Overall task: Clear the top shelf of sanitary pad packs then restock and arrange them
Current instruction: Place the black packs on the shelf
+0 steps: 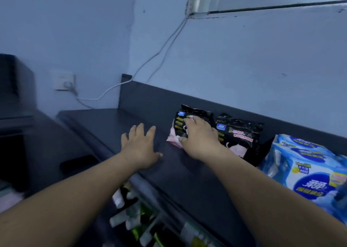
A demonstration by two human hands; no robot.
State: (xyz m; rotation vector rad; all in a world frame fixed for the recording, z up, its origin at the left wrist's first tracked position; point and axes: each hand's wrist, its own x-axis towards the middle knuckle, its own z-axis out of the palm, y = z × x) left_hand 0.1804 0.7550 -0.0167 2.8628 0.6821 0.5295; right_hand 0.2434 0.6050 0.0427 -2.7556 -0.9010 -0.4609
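Note:
A dark top shelf runs from the left corner to the right edge. On it lie two black-and-pink pad packs: the left one and the right one, side by side. My right hand lies on the left black pack, thumb at its pink lower edge and fingers curled over its top. My left hand rests flat on the bare shelf, fingers spread, a little left of that pack. Blue-and-white pad packs sit at the right end.
A raised back panel borders the shelf along the wall. A white cable runs from the window to a wall socket. Bottles and tubes fill the lower shelf below. A dark box stands at the left.

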